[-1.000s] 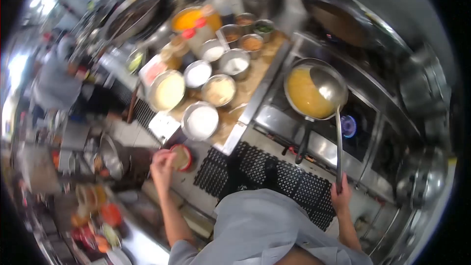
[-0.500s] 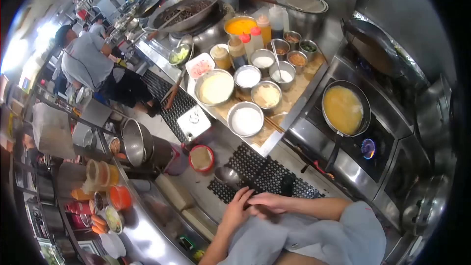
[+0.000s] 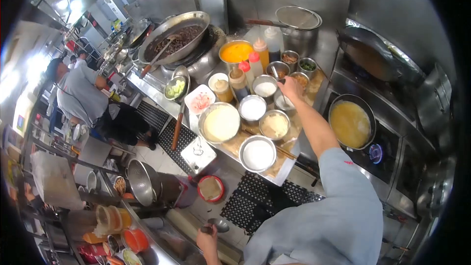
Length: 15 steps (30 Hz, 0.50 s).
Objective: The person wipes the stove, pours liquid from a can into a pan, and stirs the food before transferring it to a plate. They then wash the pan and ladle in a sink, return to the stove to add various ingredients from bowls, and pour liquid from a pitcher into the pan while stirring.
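My right hand (image 3: pixel 291 89) reaches over the crowded prep board, closed around a spoon (image 3: pixel 275 71) whose lower part is hidden. Below it sits a metal bowl of white seasoning (image 3: pixel 284 102), partly covered by my wrist. Close by stand another bowl of white powder (image 3: pixel 265 87) and a bowl of pale yellow paste (image 3: pixel 274 124). Low in the view, my left hand (image 3: pixel 207 240) is wrapped around the handle of a metal ladle (image 3: pixel 219 225), held out over the floor. A frying pan of yellow liquid (image 3: pixel 350 123) is on the stove, right of my right arm.
A lit burner (image 3: pixel 376 153) glows beside the pan, with a dark wok (image 3: pixel 368 56) behind. Squeeze bottles (image 3: pixel 255 64) and a large wok of dark food (image 3: pixel 179 39) stand farther back. A co-worker (image 3: pixel 83 98) stands at left. A red-rimmed bucket (image 3: pixel 211 188) is on the floor.
My hands, together in front of me before, have separated. The right has stretched forward to the seasoning bowls; the left has moved down and left with the ladle.
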Available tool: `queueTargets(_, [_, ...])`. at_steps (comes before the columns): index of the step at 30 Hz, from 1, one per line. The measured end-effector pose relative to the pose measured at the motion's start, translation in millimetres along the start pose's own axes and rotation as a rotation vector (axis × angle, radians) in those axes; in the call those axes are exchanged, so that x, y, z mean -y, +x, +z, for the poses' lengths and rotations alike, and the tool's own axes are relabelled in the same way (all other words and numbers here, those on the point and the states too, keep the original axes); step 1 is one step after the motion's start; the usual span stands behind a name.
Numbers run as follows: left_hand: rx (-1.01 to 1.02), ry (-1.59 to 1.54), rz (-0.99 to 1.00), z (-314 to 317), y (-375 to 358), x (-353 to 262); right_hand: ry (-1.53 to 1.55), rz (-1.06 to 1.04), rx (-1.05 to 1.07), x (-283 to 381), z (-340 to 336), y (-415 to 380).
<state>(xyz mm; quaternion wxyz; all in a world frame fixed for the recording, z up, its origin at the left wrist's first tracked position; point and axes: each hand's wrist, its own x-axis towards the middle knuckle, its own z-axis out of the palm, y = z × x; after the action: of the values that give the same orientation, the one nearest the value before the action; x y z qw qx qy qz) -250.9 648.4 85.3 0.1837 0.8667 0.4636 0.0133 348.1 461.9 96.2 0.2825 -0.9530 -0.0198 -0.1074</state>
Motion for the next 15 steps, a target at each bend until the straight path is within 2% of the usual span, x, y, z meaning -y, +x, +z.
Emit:
queueTargets(2, [0.051, 0.11, -0.06, -2, 12, 15, -0.018, 0.059, 0.145, 4, 5, 17])
queueTargets(3, [0.066, -0.07, -0.107, 2, 21, 31, 0.024, 0.037, 0.272, 0, 4, 28])
queueTargets(4, [0.088, -0.249, -0.161, -8, 26, 29, 0.022, 0.057, 0.291, -4, 1, 31])
queueTargets(5, [0.121, -0.454, -0.212, -21, 27, 27, 0.064, 0.003, 0.27, -7, -3, 32])
queueTargets(6, [0.098, -0.497, -0.281, -49, 27, -7, 0.1, -0.057, 0.242, -12, -12, 34])
queueTargets(7, [0.037, -0.44, -0.215, -52, 34, 6, 0.109, -0.117, 0.137, -19, -25, 23])
queueTargets(8, [0.076, -0.588, -0.331, -61, 39, 19, 0.093, -0.102, 0.158, -29, -42, 5])
queueTargets(10, [-0.02, -0.68, -0.398, -87, 46, 8, 0.469, -0.116, 0.03, -38, -82, -39])
queueTargets(11, [-0.069, -0.717, -0.395, -93, 55, 35, 0.541, -0.123, -0.01, -51, -85, -62])
queueTargets(12, [-0.083, -0.731, -0.36, -116, 53, 11, 0.615, -0.133, -0.052, -67, -88, -81])
queueTargets(14, [-0.103, -0.745, -0.402, -154, 50, -28, 0.533, -0.262, -0.127, -113, -60, -109])
queueTargets(15, [-0.115, -0.74, -0.373, -172, 48, -44, 0.541, -0.262, -0.119, -111, -61, -119])
